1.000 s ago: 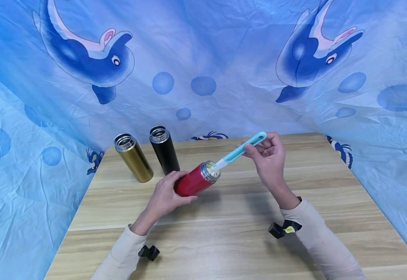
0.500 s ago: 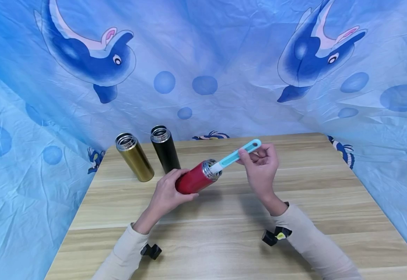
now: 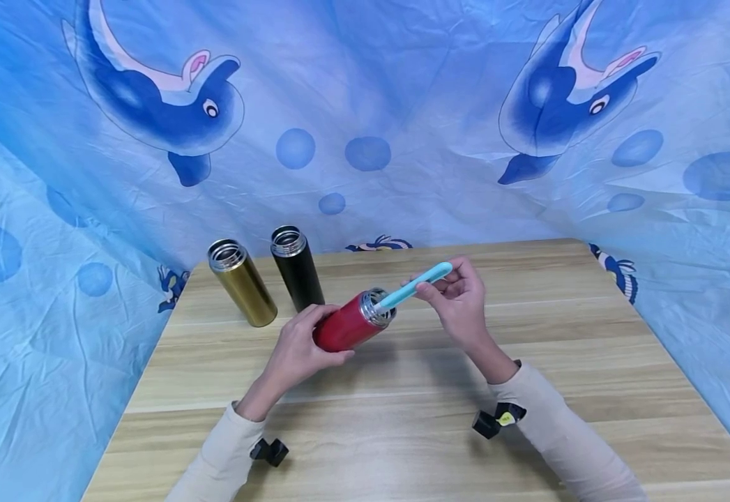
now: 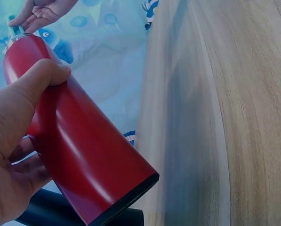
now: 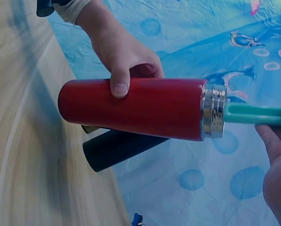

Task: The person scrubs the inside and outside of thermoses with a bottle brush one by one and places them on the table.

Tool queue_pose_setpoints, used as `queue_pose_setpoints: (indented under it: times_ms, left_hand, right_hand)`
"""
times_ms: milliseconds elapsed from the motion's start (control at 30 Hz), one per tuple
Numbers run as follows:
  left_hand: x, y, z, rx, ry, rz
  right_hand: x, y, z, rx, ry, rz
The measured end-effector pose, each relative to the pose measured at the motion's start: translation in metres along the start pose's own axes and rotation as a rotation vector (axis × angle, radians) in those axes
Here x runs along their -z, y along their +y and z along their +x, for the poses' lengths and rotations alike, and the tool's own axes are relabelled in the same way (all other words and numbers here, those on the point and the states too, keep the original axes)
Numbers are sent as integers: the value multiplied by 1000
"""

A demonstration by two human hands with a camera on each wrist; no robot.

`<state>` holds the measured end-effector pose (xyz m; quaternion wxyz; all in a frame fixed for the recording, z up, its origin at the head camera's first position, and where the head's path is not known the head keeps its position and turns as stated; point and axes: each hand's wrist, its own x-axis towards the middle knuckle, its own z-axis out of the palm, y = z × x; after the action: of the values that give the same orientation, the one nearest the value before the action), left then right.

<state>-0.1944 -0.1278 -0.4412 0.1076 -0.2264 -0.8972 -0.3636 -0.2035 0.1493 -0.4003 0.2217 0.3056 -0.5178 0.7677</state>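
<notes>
My left hand (image 3: 295, 348) grips a red thermos bottle (image 3: 344, 328) around its lower body. The bottle is tilted, its open steel mouth facing up and to the right, raised over the table. In the right wrist view its steel neck (image 5: 213, 111) shows plainly, with the left thumb across the red side. My right hand (image 3: 461, 307) pinches the teal handle of a bottle brush (image 3: 415, 287) between thumb and fingers. The brush enters the mouth and its head is hidden inside the bottle. From the left wrist view, the red thermos bottle (image 4: 88, 141) shows its black base.
A gold thermos bottle (image 3: 242, 282) and a black thermos bottle (image 3: 298, 272) stand upright and uncapped at the back left of the wooden table (image 3: 390, 432). The black one is just behind the left hand. A blue dolphin-print sheet (image 3: 427, 104) hangs behind the table.
My right hand has moved down and left, pushing the brush deeper into the red bottle. Bristles seen at the mouth earlier are hidden now, and the handle has turned. The left hand stays nearly still.
</notes>
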Motion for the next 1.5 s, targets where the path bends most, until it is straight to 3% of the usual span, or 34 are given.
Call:
queue_pose_setpoints:
  times_ms: [133, 267, 567, 800, 1500]
  left_hand:
    - [1, 1, 0, 7, -16, -9]
    - [0, 1, 0, 16, -28, -11]
    - [0, 0, 0, 18, -25, -5]
    - [2, -2, 1, -11, -5, 1]
    - [6, -11, -4, -18, -15, 77]
  right_hand:
    - [-1, 2, -1, -69, -7, 11]
    - [-5, 5, -4, -90, 52, -32]
    - [-11, -2, -4, 10, 194, -167]
    - [-4, -16, 4, 73, 177, -165]
    - [7, -24, 8, 71, 211, -169]
